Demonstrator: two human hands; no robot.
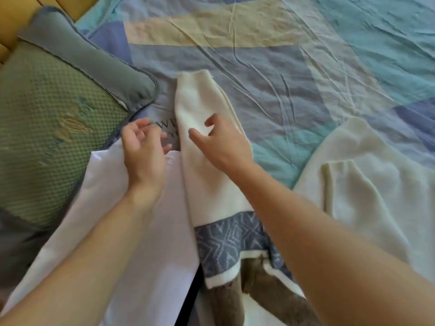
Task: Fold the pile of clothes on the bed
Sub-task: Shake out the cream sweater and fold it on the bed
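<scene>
I'm looking down over both bare forearms, reaching up from the bottom of the frame across the bed. Nearest me, at bottom centre, a grey-brown garment [228,304] is lying partly under a cream knit sweater [207,175] with a blue patterned band across it. That sweater is stretching as a long strip from bottom centre up to the middle of the frame. Just left of it a white shirt [150,231] is spreading flat toward the lower left, with dark printed letters showing at its upper edge, only partly readable.

My left hand [143,151] is hovering at the top edge of the white shirt, fingers loosely curled and holding nothing that I can see; it's blurred, so I can't say whether the fingertips are touching the cloth. My right hand [221,142] is sitting over the cream sleeve at centre frame, fingers spread and relaxed, gripping nothing.

Over at the right edge a second cream knit garment [367,184] is lying apart from the others, one cuff folded across it. On the left a green quilted pillow [54,128] with a grey-blue border is resting just beside the shirt. Beyond everything, the wrinkled bedsheet [306,55] in blue, teal and pale yellow blocks is filling the upper frame.
</scene>
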